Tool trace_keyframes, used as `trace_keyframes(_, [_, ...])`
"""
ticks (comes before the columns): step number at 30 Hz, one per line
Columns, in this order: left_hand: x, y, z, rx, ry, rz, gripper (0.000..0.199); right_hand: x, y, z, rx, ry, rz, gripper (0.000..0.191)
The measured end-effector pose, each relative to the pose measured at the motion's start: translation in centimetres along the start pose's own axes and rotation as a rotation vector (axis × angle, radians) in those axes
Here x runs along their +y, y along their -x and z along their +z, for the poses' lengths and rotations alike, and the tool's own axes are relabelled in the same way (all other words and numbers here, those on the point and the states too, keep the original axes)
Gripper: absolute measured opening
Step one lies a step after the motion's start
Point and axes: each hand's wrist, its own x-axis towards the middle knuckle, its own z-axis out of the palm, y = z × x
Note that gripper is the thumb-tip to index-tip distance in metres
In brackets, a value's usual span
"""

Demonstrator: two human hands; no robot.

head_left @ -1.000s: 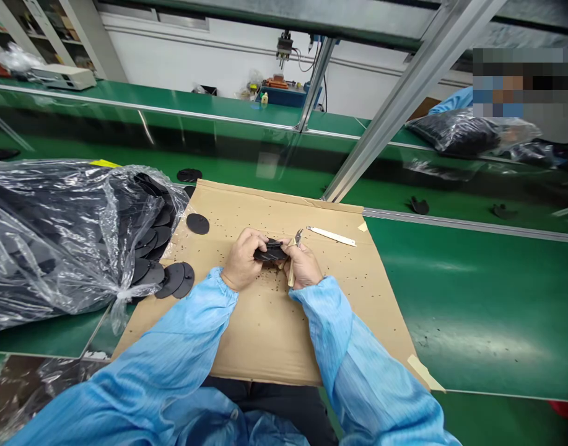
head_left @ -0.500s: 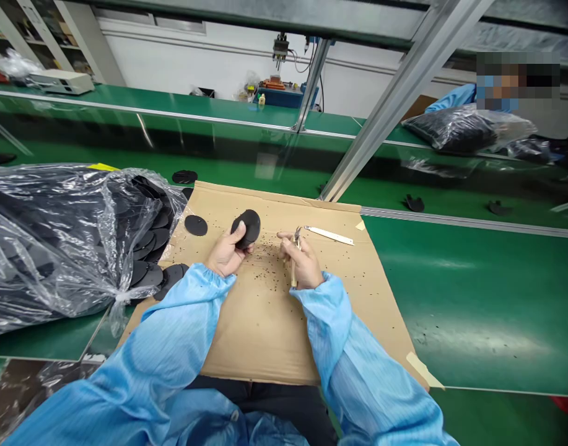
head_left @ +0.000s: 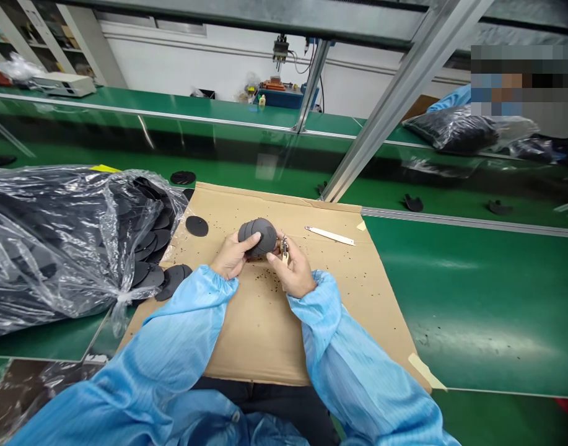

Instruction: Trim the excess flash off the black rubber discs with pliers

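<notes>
My left hand point(head_left: 232, 255) grips several thin black discs point(head_left: 264, 234), fanned out with the thumb pressed on the top one. Close to their right edge, my right hand point(head_left: 295, 267) is closed around a small pair of nippers point(head_left: 285, 249) with pale handles. The right fingertips meet the edge of the discs, and the jaws' exact contact is hidden. Below both hands lies a cardboard sheet point(head_left: 256, 334) strewn with tiny black bits. A single black disc point(head_left: 197, 226) rests on its left part, and a white knife-like tool point(head_left: 330, 235) lies toward the right.
A clear plastic bag point(head_left: 56, 248) full of black discs fills the left side, with loose discs point(head_left: 172, 282) at its mouth. A metal post point(head_left: 381, 124) slants up behind the cardboard. Across the bench, another person's blue sleeve point(head_left: 451, 99) shows behind a filled bag point(head_left: 451, 129).
The discs in my left hand have shifted right and fanned out. My right hand has moved left with the nippers, bringing both hands together.
</notes>
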Motion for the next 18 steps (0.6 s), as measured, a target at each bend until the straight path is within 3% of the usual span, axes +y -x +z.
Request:
trace_keyframes(5, [-0.9,-0.3,-0.1,0.057,-0.082,0.109,0.05,0.3,-0.3,-0.2,-0.011,0.066,0.004,0.049])
trace_keyframes(10, [-1.1,-0.4,-0.2,0.093,-0.099,0.13,0.049,0.7,-0.3,-0.4,-0.074,0.113,0.012,0.051])
trace_keyframes(18, [-1.4,-0.6,-0.2,0.073,-0.146,0.137,0.046,1.5,-0.2,-0.3,-0.022,0.069,0.048,0.048])
